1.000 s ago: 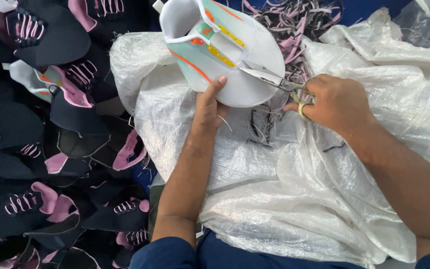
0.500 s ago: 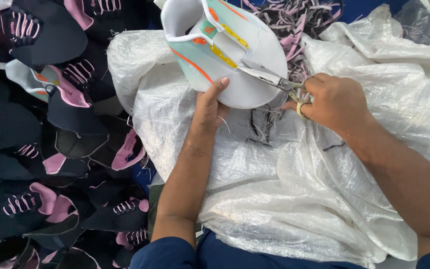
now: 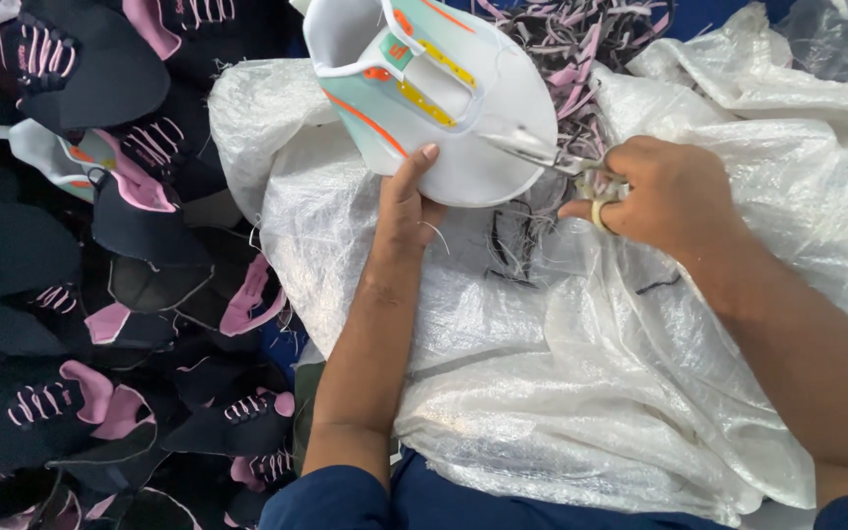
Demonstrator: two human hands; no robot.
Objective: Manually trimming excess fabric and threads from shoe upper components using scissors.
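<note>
Both hands are working: my left hand (image 3: 406, 211) is gripping the white shoe upper (image 3: 434, 93), my right hand (image 3: 664, 191) is clutching scissors (image 3: 542, 152).

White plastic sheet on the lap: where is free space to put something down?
Free: the white plastic sheet between the forearms, below the left hand and right hand. Crowded: dark shoe uppers fill the left; thread scraps lie beyond the white shoe upper.

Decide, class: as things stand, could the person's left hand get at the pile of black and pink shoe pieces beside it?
Probably yes. The pile lies open just to the left of the left hand, with nothing between. But that hand is holding the white shoe piece, which the scissors touch.
</note>
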